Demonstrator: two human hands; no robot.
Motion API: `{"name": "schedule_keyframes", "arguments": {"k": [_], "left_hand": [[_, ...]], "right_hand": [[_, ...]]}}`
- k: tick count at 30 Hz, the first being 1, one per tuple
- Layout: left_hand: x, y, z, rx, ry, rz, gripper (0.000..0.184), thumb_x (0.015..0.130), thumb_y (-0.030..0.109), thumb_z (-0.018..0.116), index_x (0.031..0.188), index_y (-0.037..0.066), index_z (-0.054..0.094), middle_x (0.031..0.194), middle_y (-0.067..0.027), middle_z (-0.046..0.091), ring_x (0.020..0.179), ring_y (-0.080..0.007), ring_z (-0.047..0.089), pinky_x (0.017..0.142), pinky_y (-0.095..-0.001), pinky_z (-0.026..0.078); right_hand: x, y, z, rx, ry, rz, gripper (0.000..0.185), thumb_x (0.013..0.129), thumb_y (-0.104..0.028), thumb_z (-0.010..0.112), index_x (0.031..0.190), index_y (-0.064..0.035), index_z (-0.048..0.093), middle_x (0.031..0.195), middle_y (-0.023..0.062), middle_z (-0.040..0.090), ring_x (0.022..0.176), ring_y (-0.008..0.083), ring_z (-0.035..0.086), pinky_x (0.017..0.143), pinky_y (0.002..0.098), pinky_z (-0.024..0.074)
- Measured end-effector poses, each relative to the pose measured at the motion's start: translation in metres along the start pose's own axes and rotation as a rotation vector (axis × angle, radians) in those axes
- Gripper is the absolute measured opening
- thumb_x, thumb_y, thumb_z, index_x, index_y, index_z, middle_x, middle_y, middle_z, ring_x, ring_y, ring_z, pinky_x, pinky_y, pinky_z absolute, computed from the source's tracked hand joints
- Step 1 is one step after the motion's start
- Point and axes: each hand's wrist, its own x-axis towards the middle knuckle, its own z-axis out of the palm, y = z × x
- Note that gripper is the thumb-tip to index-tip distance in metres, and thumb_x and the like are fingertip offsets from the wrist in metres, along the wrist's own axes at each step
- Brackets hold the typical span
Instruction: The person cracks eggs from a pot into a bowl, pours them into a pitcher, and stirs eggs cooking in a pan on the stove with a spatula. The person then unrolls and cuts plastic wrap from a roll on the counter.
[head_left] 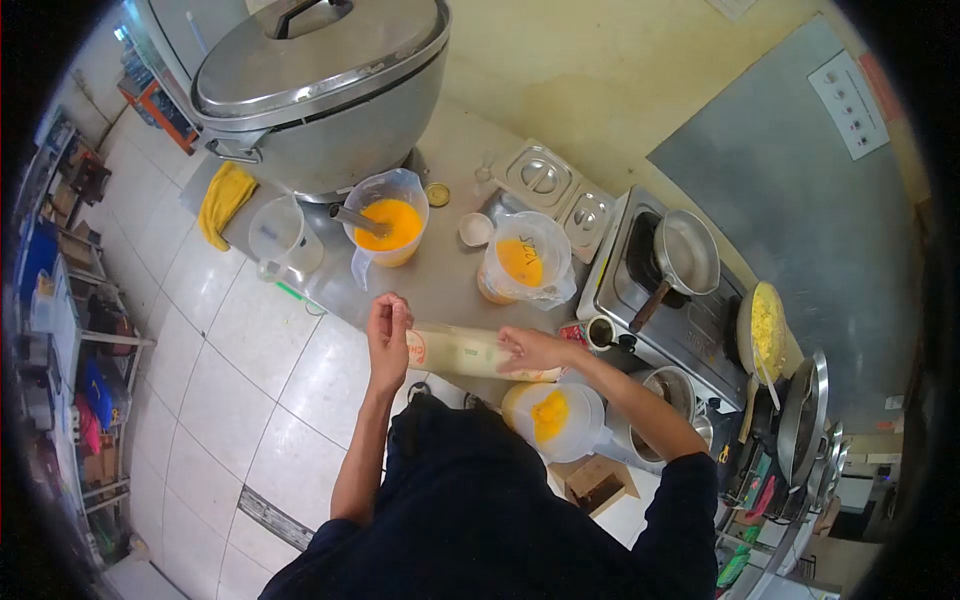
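Note:
A pale bottle [460, 352] with red and green print lies sideways in front of my body at the counter's front edge. My left hand [390, 325] is at its left end, fingers pinched together; what they hold is too small to tell. The fingers of my right hand [530, 350] wrap over the bottle's right part. Beyond it stand a jug of orange liquid [392, 225] with a metal blender shaft in it and a marked jug [522, 262] with orange liquid. Near my right forearm is another jug [548, 412] with yellow contents.
A large lidded metal pot [320, 110] stands at the back left, beside a yellow cloth [226, 203] and an empty clear jug [286, 240]. To the right are a stove [690, 325], a small pan [687, 252] and a pan of yellow food [765, 330].

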Motion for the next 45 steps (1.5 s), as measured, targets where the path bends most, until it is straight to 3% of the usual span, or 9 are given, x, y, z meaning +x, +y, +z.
{"name": "schedule_keyframes", "arguments": {"k": [3, 9, 11, 17, 22, 28, 37, 40, 45], "left_hand": [[0.000, 0.007, 0.003, -0.055, -0.044, -0.035, 0.009, 0.099, 0.013, 0.045, 0.098, 0.005, 0.047, 0.083, 0.0007, 0.044, 0.073, -0.0073, 0.040, 0.068, -0.0219, 0.036], [-0.005, 0.011, 0.009, -0.004, -0.206, -0.049, 0.009, 0.099, 0.014, 0.046, 0.099, 0.006, 0.048, 0.083, 0.0007, 0.045, 0.075, -0.0071, 0.042, 0.070, -0.0219, 0.037], [-0.007, 0.013, 0.011, 0.036, -0.244, -0.054, 0.009, 0.099, 0.014, 0.046, 0.099, 0.006, 0.048, 0.083, 0.0007, 0.045, 0.075, -0.0070, 0.042, 0.070, -0.0218, 0.038], [-0.006, 0.008, 0.009, 0.094, -0.241, -0.093, 0.009, 0.099, 0.015, 0.046, 0.097, 0.006, 0.049, 0.083, 0.0016, 0.045, 0.075, -0.0067, 0.042, 0.071, -0.0211, 0.037], [0.002, -0.017, -0.004, 0.074, -0.152, -0.076, 0.010, 0.099, 0.015, 0.046, 0.098, 0.006, 0.049, 0.082, 0.0019, 0.044, 0.074, -0.0063, 0.042, 0.069, -0.0214, 0.037], [0.002, -0.014, -0.003, 0.055, -0.123, -0.052, 0.009, 0.099, 0.015, 0.046, 0.097, 0.006, 0.048, 0.082, 0.0025, 0.043, 0.074, -0.0061, 0.041, 0.069, -0.0211, 0.036], [-0.003, -0.002, 0.010, 0.078, -0.171, -0.047, 0.010, 0.100, 0.016, 0.044, 0.099, 0.007, 0.047, 0.083, 0.0034, 0.043, 0.077, -0.0059, 0.041, 0.071, -0.0208, 0.037], [0.000, -0.012, 0.012, 0.133, -0.094, -0.034, 0.011, 0.100, 0.017, 0.045, 0.100, 0.007, 0.048, 0.083, 0.0042, 0.043, 0.077, -0.0053, 0.041, 0.070, -0.0206, 0.037], [0.008, -0.023, 0.008, 0.075, -0.009, -0.033, 0.011, 0.099, 0.017, 0.046, 0.101, 0.007, 0.049, 0.085, 0.0048, 0.044, 0.078, -0.0043, 0.042, 0.069, -0.0201, 0.037]], "right_hand": [[-0.012, 0.009, -0.004, -0.035, -0.067, -0.005, 0.021, 0.084, -0.012, 0.061, 0.098, -0.0045, 0.047, 0.084, 0.0108, 0.055, 0.076, 0.0233, 0.055, 0.068, 0.0357, 0.0455], [-0.019, 0.042, 0.017, -0.253, 0.300, -0.055, 0.020, 0.076, -0.004, 0.061, 0.091, -0.0065, 0.049, 0.080, 0.0116, 0.052, 0.072, 0.0293, 0.054, 0.068, 0.0381, 0.0450], [-0.020, 0.028, 0.016, -0.529, 0.334, 0.184, 0.016, 0.079, -0.005, 0.058, 0.091, -0.0069, 0.048, 0.083, 0.0152, 0.055, 0.078, 0.0354, 0.057, 0.068, 0.0409, 0.0446], [-0.025, 0.038, 0.006, -0.363, 0.214, 0.231, 0.013, 0.091, -0.015, 0.051, 0.097, -0.0055, 0.043, 0.085, 0.0222, 0.059, 0.079, 0.0393, 0.060, 0.065, 0.0450, 0.0445], [-0.020, 0.047, 0.010, -0.001, 0.414, 0.139, 0.020, 0.095, -0.022, 0.047, 0.107, -0.0057, 0.048, 0.086, 0.0196, 0.059, 0.081, 0.0368, 0.060, 0.070, 0.0418, 0.0457], [-0.028, 0.030, 0.013, -0.166, 0.251, 0.208, 0.024, 0.094, -0.024, 0.048, 0.102, -0.0037, 0.057, 0.102, 0.0214, 0.061, 0.094, 0.0378, 0.059, 0.080, 0.0418, 0.0457], [-0.030, 0.063, 0.008, -0.128, 0.322, 0.164, 0.030, 0.096, -0.030, 0.044, 0.095, -0.0036, 0.058, 0.088, 0.0198, 0.062, 0.085, 0.0383, 0.060, 0.075, 0.0437, 0.0453], [-0.023, 0.065, 0.016, -0.189, 0.467, 0.031, 0.025, 0.099, -0.023, 0.042, 0.090, -0.0010, 0.051, 0.071, 0.0089, 0.053, 0.065, 0.0197, 0.050, 0.067, 0.0311, 0.0445], [-0.022, 0.064, 0.010, -0.054, 0.367, 0.224, 0.028, 0.088, -0.030, 0.062, 0.092, -0.0045, 0.052, 0.074, 0.0075, 0.056, 0.069, 0.0169, 0.053, 0.064, 0.0319, 0.0440]]}}
